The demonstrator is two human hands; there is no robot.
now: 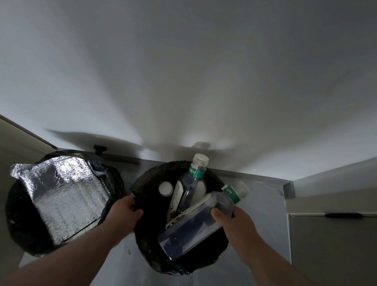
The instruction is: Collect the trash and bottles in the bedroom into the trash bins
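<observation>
- two hands are busy: your right hand is wrapped round the upper body of a clear plastic bottle. the thumb lies on top just below the green label band, and the fingers are hidden beneath.
- your left hand pinches the black-lined rim of the right bin on its left side, thumb curled over the edge, which should steady the mouth.
- the held bottle lies tilted across the centre-right of the frame, cap toward the upper right and base toward the lower middle. it is over the bin's mouth and, by the look of it, not yet let go.
- i cannot tell whether any liquid is left in it. if it is empty, expect it to be light, with thin walls that dent under a hard squeeze and a smooth skin that can slip.
- your hold near the shoulder, where the plastic is stiffer, is a sound place and leaves the base free to drop.
- just above it in the frame, in the same bin, a second bottle leans toward the wall, and a white cap shows to its left. they may crowd the new one, so it likely wants sliding in base first beside them.
- at the left of the frame the left bin, also lined in black, holds a silver foil bag that sticks out past its rim.
- both bins stand on a pale floor, with a grey cabinet at the lower right.
</observation>
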